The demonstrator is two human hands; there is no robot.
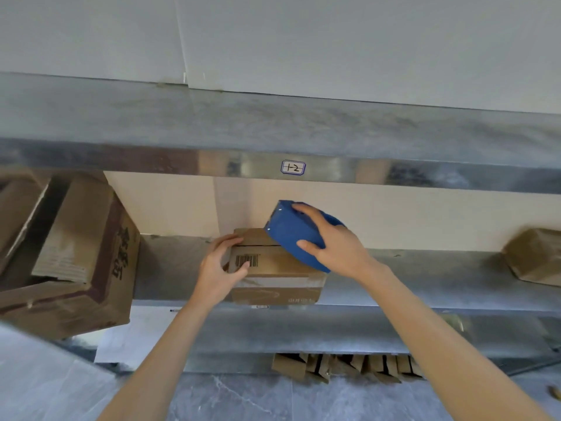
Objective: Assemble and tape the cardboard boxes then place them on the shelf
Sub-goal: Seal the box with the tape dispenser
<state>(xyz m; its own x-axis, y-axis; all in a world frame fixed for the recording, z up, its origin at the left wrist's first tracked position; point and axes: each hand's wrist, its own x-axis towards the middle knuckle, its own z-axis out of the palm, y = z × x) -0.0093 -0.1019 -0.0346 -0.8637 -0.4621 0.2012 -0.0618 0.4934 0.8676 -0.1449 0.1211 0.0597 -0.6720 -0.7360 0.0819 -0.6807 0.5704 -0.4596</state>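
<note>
A small brown cardboard box (273,270) with a barcode on top stands on the metal shelf (425,281), near its front edge. My left hand (220,270) grips the box's left end, fingers over the top and thumb by the barcode. My right hand (331,241) holds a blue tape dispenser (291,235) tilted against the box's right top, over the seam between its flaps. A strip of clear tape shows on the box's front face.
A large worn cardboard box (76,253) sits on the shelf at the left. Another small brown box (534,256) is at the far right. Several flattened cartons (340,367) lie under the lowest shelf. An upper shelf edge carries a label (293,167).
</note>
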